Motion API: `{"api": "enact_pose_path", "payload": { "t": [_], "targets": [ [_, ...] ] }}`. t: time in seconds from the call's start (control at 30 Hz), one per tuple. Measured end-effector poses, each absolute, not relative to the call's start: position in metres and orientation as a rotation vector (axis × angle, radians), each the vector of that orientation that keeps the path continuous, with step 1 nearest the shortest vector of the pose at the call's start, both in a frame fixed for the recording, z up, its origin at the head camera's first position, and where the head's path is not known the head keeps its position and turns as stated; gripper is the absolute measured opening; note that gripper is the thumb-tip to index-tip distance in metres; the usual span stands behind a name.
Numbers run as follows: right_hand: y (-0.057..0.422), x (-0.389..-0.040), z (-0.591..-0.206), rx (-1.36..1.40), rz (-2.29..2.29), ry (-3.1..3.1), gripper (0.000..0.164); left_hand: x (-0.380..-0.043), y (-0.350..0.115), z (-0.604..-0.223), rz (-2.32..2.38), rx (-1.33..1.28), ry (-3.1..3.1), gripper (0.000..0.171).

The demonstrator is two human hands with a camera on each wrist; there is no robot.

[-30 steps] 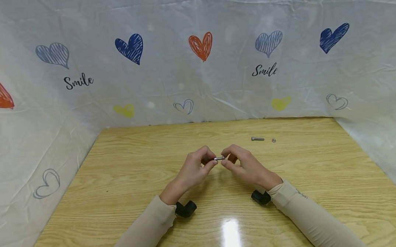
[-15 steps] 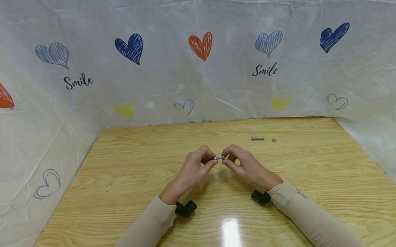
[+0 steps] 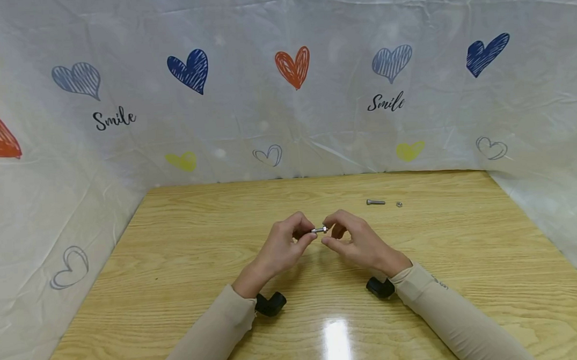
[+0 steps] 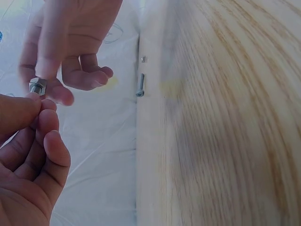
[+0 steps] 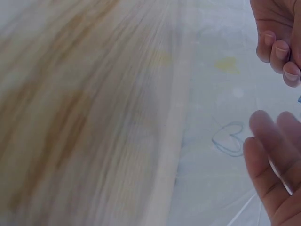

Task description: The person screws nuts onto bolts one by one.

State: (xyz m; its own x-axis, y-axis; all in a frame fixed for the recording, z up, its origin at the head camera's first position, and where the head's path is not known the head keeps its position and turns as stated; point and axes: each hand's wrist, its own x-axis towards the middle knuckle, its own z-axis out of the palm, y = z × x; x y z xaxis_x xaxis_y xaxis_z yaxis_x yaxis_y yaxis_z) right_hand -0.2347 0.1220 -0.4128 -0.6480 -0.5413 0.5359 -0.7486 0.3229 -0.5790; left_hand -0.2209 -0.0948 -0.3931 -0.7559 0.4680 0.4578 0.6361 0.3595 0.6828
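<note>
Over the middle of the table, my left hand (image 3: 283,246) pinches a small metal bolt (image 3: 318,231) between thumb and fingers, its shank pointing right. A hex nut (image 3: 325,229) sits on the bolt's free end; in the left wrist view, the nut (image 4: 37,85) shows just beyond the left fingertips. My right hand (image 3: 361,245) is beside the nut with loosely bent fingers. Its thumb is apart from the nut, and its index fingertip is close to it; whether they touch I cannot tell. The left fingers hide the bolt's head end.
A second bolt (image 3: 376,202) and a loose nut (image 3: 399,204) lie on the wooden table (image 3: 198,221), behind and right of the hands. A white cloth (image 3: 247,112) with printed hearts hangs behind and along the sides. Black curved pieces (image 3: 272,304) show at both wrists.
The right thumb and index finger, close around the nut half a second ago, have spread, and the nut now shows plainly. The left hand stays in place with the bolt.
</note>
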Motion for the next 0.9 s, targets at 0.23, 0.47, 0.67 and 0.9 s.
{"api": "enact_pose_path", "payload": {
  "t": [0.23,0.47,0.67,0.9],
  "targets": [
    [0.1203,-0.2338,-0.4107,1.211,1.214,-2.272,0.025,-0.222,-0.0959,-0.394,-1.337,-0.994,-2.433,0.006],
    [0.1201,-0.2354,-0.4123,1.218,1.183,-2.287,0.017,-0.2228,-0.0956,-0.3954,-1.332,-1.01,-2.42,0.007],
    [0.1216,-0.2357,-0.4136,1.194,1.175,-2.329,0.01,-0.2227,-0.095,-0.3958,-1.339,-1.015,-2.417,0.007],
    [0.1226,-0.2355,-0.4147,1.161,1.156,-2.366,0.009,-0.222,-0.0943,-0.3962,-1.347,-1.029,-2.413,0.007]
  ]
}}
